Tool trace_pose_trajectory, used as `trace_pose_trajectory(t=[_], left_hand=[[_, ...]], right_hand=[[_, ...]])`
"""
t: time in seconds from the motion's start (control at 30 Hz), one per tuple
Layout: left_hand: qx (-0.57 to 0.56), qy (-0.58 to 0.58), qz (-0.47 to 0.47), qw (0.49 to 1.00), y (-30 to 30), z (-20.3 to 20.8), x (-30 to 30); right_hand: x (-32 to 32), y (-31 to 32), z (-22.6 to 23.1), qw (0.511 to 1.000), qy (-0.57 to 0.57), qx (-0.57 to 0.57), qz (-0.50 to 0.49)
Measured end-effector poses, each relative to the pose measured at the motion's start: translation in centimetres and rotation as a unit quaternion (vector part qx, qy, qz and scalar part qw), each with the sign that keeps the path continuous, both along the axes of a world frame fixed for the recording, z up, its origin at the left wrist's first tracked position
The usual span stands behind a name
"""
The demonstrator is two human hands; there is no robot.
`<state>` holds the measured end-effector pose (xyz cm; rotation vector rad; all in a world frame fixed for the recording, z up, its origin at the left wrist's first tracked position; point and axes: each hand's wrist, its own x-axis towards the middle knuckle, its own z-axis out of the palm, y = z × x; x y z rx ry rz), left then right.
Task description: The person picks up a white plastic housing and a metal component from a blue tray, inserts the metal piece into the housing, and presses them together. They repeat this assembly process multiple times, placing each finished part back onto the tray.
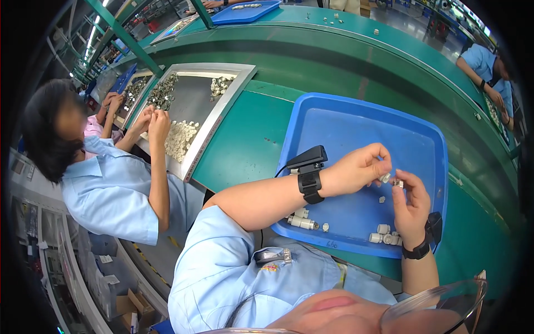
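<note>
Over the blue tray [356, 111], my left hand [361, 170] pinches a small white plastic part [384, 178] between thumb and fingertips. Facing it closely, my right hand [410, 205] grips a small white part with a metallic bit [398, 183]. Whether the two parts touch is too small to tell. Below my hands a single small white piece [382, 199] lies on the tray floor. White cylindrical parts [303, 222] rest in the tray's near left corner, beside another small piece [325, 227]. More white cylinders [384, 237] are grouped near my right wrist.
To the left, a co-worker [111, 172] handles parts over a metal-framed tray [222, 106] holding heaps of white and metallic pieces. A green conveyor [334, 61] runs behind my tray, with another blue tray [245, 12] beyond. Another person [484, 72] works at far right.
</note>
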<state>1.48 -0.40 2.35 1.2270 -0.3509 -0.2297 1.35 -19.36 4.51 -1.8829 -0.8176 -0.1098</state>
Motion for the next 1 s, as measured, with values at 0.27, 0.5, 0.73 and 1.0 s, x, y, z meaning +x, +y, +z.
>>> trace_pose_trajectory(t=[0.27, 0.5, 0.73, 1.0], left_hand=[[0.008, 0.002, -0.054, 0.999, 0.1, -0.1, 0.1], [0.006, 0.023, -0.076, 0.997, -0.1, 0.1, 0.1], [0.002, 0.048, -0.061, 0.997, 0.0, -0.2, -0.1], [0.041, 0.089, -0.087, 0.991, 0.1, -0.4, 0.2]], right_hand=[[0.0, 0.6, -0.6, 0.998, 0.031, 0.056, -0.004], [0.3, 0.5, -0.6, 0.999, -0.013, 0.048, -0.014], [0.3, 0.6, -1.3, 0.992, 0.077, 0.09, -0.046], [0.8, 0.1, -1.3, 0.989, 0.126, 0.069, -0.035]])
